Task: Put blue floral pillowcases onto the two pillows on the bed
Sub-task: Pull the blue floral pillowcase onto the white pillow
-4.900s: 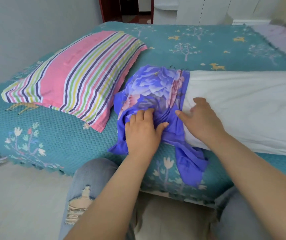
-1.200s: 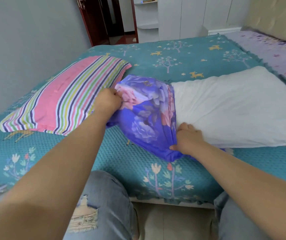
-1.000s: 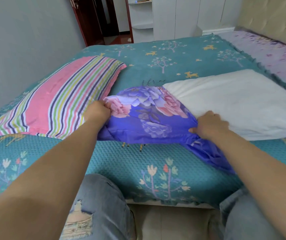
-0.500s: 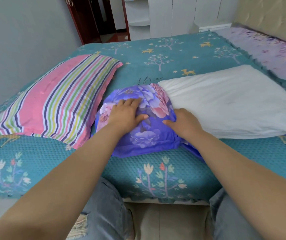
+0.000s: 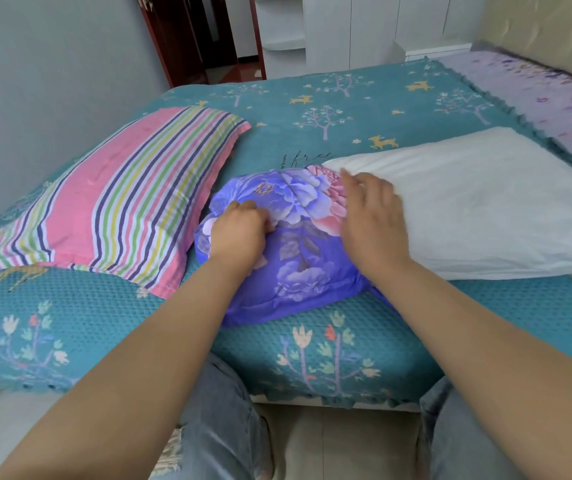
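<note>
Two pillows lie on the bed (image 5: 329,358), which is spread with a teal cover printed with trees and deer. One, a white pillow (image 5: 478,206), lies to the right, and its left end is sheathed in a blue floral pillowcase (image 5: 298,251): violet-blue ground, large blue and pink blooms, fabric bunched and rounded over the pillow's end, lower hem spread flat on the cover near the bed's front edge. Most of the white pillow shows bare past the case's mouth. A striped pillow (image 5: 118,206), pink with green, yellow, navy and white bands, lies just left of the cased end, uncovered by any blue case. Hard to make out: the right hand (image 5: 371,220) is motion-blurred, so its contact with the fabric is uncertain; a sliver of blue shows under the white pillow's right end at the frame edge, cut off; the pillow's far right corner also runs out of frame. Left hand (image 5: 239,230) sits on the case's left side, knuckles up, fingers curled and pinching a fold of the fabric. Right hand is over the seam where case meets white pillow, palm down, fingers extended and slightly apart, gripping nothing. Both forearms reach forward from below; knees in jeans (image 5: 229,424) stand at the bed edge.
</note>
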`<action>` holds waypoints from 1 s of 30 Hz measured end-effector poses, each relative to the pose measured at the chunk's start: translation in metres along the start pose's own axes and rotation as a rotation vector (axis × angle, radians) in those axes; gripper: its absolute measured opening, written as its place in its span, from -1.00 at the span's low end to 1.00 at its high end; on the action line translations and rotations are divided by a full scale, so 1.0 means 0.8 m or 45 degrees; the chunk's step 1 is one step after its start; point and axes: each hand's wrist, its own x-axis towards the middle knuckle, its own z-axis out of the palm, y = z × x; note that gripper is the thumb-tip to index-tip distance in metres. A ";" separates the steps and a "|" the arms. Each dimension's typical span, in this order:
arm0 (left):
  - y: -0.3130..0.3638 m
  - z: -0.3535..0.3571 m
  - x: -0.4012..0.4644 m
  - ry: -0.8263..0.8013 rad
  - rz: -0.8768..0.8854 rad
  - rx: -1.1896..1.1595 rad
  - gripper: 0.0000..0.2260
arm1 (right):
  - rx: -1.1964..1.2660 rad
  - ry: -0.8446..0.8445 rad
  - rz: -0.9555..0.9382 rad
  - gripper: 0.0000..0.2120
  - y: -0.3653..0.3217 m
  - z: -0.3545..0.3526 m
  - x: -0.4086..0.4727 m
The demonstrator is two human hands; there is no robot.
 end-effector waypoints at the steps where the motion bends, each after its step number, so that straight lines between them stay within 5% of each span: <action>1: 0.004 -0.010 0.007 0.000 -0.001 -0.024 -0.84 | 0.195 -0.032 -0.129 -0.56 -0.015 0.000 -0.002; 3: 0.019 -0.029 0.024 -0.006 0.035 -0.029 -0.86 | 0.571 -0.408 -0.151 -0.67 -0.043 0.003 -0.012; 6: 0.056 -0.051 0.039 -0.075 0.071 -0.377 -0.87 | 0.575 -0.764 -0.077 -0.51 -0.064 0.027 -0.025; 11: 0.055 -0.051 0.031 -0.082 0.018 -0.683 -0.81 | 0.314 -0.639 0.031 -0.41 -0.082 0.047 -0.024; 16: -0.080 0.004 -0.031 0.212 -0.726 -0.727 -0.80 | 0.373 -0.440 -0.040 -0.31 -0.110 0.056 -0.026; 19: -0.116 0.038 -0.069 -0.149 -1.047 -0.867 -0.60 | 0.369 -0.430 -0.092 -0.33 -0.133 0.060 -0.030; 21: -0.118 0.041 -0.085 -0.507 -1.023 -0.930 -0.46 | 0.294 -0.477 -0.155 -0.56 -0.144 0.063 -0.028; 25: -0.122 0.031 -0.092 -0.671 -1.038 -1.147 -0.42 | 0.382 -0.528 -0.105 -0.78 -0.145 0.058 -0.021; 27: -0.131 0.029 -0.096 -0.649 -0.985 -1.189 -0.59 | 0.532 -0.430 -0.095 -0.81 -0.146 0.051 -0.019; 30: -0.135 0.024 -0.102 -0.329 -0.917 -1.416 -0.76 | 0.530 -0.245 -0.223 -0.88 -0.150 0.037 -0.020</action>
